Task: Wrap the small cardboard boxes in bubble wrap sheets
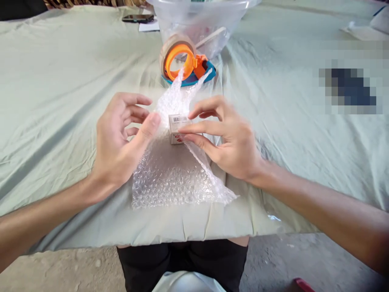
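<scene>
A small white box (176, 137) with a barcode and red print sits on a sheet of bubble wrap (170, 186). Part of the wrap stands up behind the box in two peaks. To the left, my left hand (121, 138) has its thumb and fingers apart, the thumb tip at the edge of the raised wrap. My right hand (227, 140) is at the box's right side, thumb and fingers pinched on the folded edge of the wrap. Its fingertips hide part of the box.
Just beyond the wrap is an orange and blue tape dispenser (194, 65) with a roll of tape. Behind it stands a clear plastic tub (206, 24) with things inside. A phone (137, 18) and white paper (149, 26) lie back left. Pale green cloth (60, 134) covers the table.
</scene>
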### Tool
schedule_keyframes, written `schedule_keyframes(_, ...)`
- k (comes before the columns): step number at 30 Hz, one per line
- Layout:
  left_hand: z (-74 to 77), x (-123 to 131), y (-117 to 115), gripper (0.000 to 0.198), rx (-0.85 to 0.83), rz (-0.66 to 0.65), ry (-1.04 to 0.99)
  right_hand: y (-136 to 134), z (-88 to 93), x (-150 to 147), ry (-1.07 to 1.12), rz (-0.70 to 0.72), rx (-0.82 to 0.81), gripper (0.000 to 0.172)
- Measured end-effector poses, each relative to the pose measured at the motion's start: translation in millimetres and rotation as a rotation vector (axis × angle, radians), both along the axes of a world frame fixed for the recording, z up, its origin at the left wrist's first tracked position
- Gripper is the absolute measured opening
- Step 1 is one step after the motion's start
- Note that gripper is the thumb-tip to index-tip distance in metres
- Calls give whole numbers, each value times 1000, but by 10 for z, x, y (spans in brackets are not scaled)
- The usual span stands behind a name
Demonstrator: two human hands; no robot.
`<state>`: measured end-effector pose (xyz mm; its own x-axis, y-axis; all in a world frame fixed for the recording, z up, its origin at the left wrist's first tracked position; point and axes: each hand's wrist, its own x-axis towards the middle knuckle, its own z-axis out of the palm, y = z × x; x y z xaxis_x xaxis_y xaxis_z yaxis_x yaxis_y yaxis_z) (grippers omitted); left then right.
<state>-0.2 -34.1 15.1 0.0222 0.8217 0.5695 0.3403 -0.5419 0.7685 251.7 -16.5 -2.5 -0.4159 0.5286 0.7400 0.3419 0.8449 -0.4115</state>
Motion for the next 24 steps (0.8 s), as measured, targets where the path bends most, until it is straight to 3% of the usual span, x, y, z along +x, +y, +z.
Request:
schedule_keyframes(3, -29, -40, 21, 44, -41, -4, 47, -44, 1, -14, -38, 21, -7, 20)
schedule_keyframes(8, -32, -24, 49, 34, -103, -41, -5, -99, 54, -3, -36, 16, -63, 30)
schedule_keyframes(13, 53, 69, 45, 33, -113, -84, -31, -61, 15, 0, -10, -2, -51, 20)
schedule_keyframes(17, 146, 128, 94, 30, -142, -112, -11, 3, -55, -5, 19, 14, 37, 22)
schedule_keyframes(24, 240, 253, 134, 32, -190, -60, 28, -25, -46, 6, -36, -55, 20, 20)
